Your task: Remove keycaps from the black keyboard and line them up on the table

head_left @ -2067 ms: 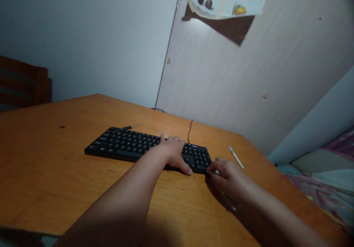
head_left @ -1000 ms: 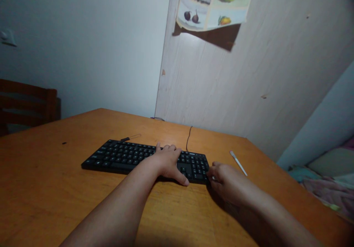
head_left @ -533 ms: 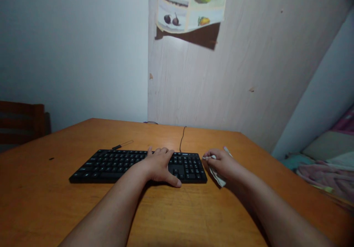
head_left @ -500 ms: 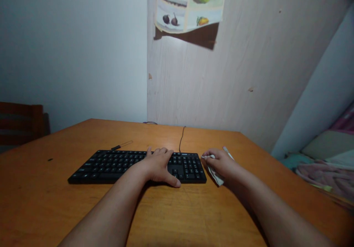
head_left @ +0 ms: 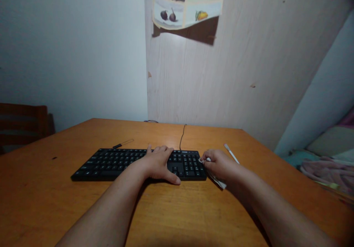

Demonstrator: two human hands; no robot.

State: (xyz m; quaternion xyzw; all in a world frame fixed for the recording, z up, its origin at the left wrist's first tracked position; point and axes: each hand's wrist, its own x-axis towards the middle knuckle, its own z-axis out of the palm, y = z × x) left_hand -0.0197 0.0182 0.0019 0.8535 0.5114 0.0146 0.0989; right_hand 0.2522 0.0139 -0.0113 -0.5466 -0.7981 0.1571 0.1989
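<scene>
A black keyboard (head_left: 110, 164) lies flat on the wooden table. Across its middle, my left hand (head_left: 157, 164) grips it, fingers at the far edge and thumb at the near edge. My right hand (head_left: 218, 163) is closed in a pinch on a crumpled white tissue (head_left: 219, 183), part of which hangs out below the fingers. The pinched end of the tissue meets the right end of the keyboard, beside the number keys. My fingers hide part of the tissue.
A thin white brush (head_left: 231, 153) lies beyond my right hand. Behind the keyboard are a small black object with a thin loop (head_left: 117, 146) and the keyboard's cable (head_left: 182, 136). A tiny dark piece (head_left: 54, 158) lies left. A chair (head_left: 24, 123) stands far left.
The view has swung right. My right hand drew slightly away from the keyboard's right end with the tissue, then came back against it. My left hand has stayed in place on the keyboard.
</scene>
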